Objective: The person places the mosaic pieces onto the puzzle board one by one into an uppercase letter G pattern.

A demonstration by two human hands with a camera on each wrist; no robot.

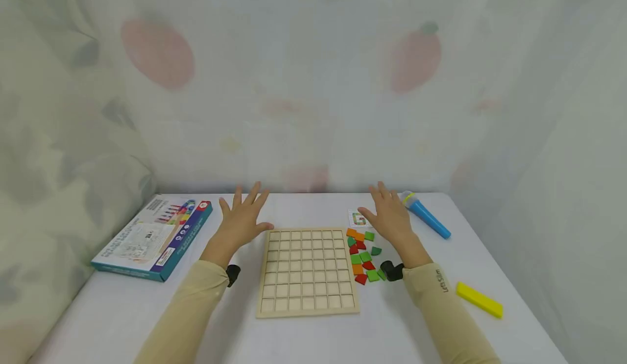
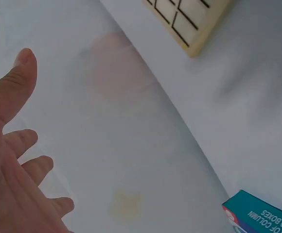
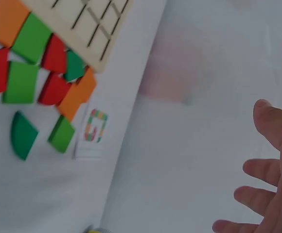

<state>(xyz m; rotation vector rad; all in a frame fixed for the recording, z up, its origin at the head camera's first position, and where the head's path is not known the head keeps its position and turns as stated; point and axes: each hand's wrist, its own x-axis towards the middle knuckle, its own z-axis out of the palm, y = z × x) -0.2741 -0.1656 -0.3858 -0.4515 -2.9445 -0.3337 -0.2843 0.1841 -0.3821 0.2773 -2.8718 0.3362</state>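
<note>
My left hand is raised with its fingers spread, beside the far left corner of a wooden grid board. Nothing is in it; the left wrist view shows the bare palm and thumb. My right hand, also empty with fingers apart, hovers right of the board near a small pattern card. Several coloured pieces, orange, red and green, lie along the board's right edge; among them are an orange square, a red quarter-round piece and a green square. All the board's visible cells are bare.
A flat cardboard box lies at the far left of the white table. At the right are a blue toy microphone and a yellow bar. A printed curtain hangs behind the table's back edge.
</note>
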